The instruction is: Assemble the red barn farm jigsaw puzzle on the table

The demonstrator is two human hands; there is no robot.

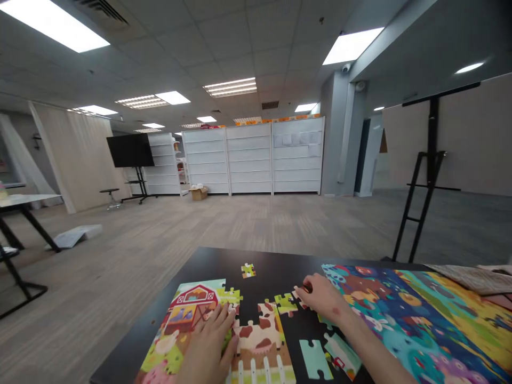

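Observation:
My left hand (214, 341) lies flat with fingers spread on a partly joined jigsaw puzzle (186, 314) with a red barn. To its right is a joined section with a brown-spotted cow (260, 337) and a white fence; my thumb reaches its edge. My right hand (323, 298) is closed, its fingertips on a small pink-and-white puzzle piece (300, 296), partly hidden by them. Just left of that lies a green puzzle piece (285, 303). Nearer me, below my right forearm, are a pale teal puzzle piece (314, 358) and another with a red patch (344, 354).
A loose green puzzle piece (248, 271) sits near the far edge of the black table (224, 261). Colourful picture sheets (404, 314) cover the right side, with a folded cloth (472, 278) beyond. A black easel stand (420, 208) rises behind the table; white shelves (248, 160) stand farther back.

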